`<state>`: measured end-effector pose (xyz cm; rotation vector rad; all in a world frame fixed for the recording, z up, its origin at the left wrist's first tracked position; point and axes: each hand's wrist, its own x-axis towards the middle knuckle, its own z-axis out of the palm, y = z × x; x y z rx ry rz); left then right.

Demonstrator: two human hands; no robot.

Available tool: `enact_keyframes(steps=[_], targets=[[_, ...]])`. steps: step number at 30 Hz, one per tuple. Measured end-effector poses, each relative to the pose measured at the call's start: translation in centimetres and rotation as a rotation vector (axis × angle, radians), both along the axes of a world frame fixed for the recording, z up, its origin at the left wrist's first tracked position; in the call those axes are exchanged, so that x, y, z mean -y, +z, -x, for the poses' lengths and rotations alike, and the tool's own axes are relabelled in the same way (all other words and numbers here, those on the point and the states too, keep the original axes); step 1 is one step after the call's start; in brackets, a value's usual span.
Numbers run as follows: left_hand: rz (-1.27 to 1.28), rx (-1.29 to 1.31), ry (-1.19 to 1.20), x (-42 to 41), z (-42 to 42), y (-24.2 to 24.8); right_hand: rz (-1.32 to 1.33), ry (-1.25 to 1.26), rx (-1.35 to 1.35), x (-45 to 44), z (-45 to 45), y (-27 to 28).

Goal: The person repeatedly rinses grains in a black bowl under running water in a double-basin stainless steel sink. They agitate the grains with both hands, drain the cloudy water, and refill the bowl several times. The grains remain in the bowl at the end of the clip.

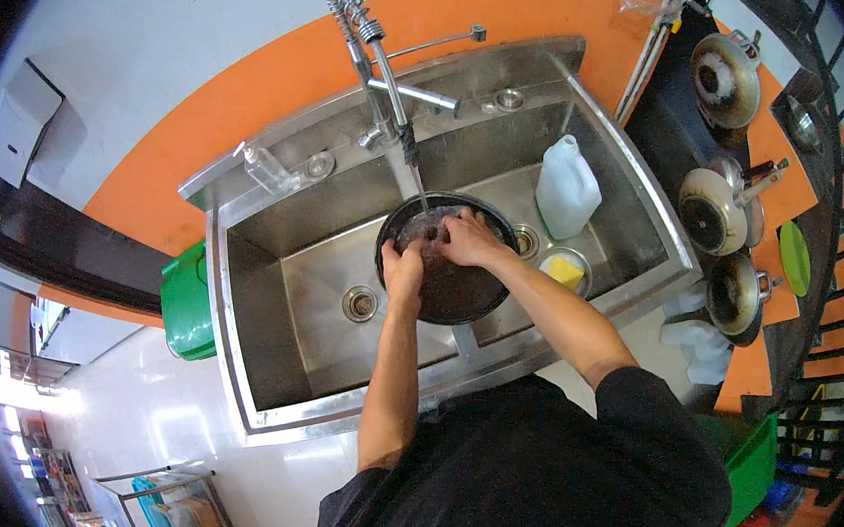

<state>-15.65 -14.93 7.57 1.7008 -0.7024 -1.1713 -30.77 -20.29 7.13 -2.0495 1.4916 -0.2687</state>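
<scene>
A round black pan (463,297) holding dark, brownish liquid sits in the stainless steel sink, across the divider between its two basins (332,271). Water runs into it from the spring-neck faucet (396,92). My left hand (403,269) reaches over the pan's left part with the thumb and fingers bent inward. From the right, my right hand (471,238) comes in with curled fingers close under the stream. Between both hands is a wet, greyish thing with a dark middle (430,232). Splashing water blurs it, and whether either hand grips it cannot be made out.
In the right basin stand a whitish plastic jug (568,190) and a bowl with a yellow sponge (564,272). A clear pump bottle (268,170) is on the sink's back ledge. Several used pans (715,211) line the right side. A green bin (189,306) stands left.
</scene>
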Motion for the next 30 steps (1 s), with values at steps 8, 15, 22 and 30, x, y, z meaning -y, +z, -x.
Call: enact_keyframes(steps=[8, 15, 22, 30], targets=[[-0.053, -0.030, -0.085, 1.0, -1.0, -2.1, -0.309, -0.033, -0.135, 0.1, -1.4, -2.7], [-0.199, -0.468, -0.010, 2.8, -0.3, -5.7, -0.486, -0.255, 0.024, -0.2, -3.3, -2.9], [-0.089, -0.439, 0.072, 2.7, 0.3, -5.9, -0.893, -0.294, 0.852, -0.3, -2.3, -1.6], [0.009, 0.013, -0.095, 1.2, 0.0, -2.3, -0.184, -0.165, 0.315, -1.6, -1.6, 0.4]])
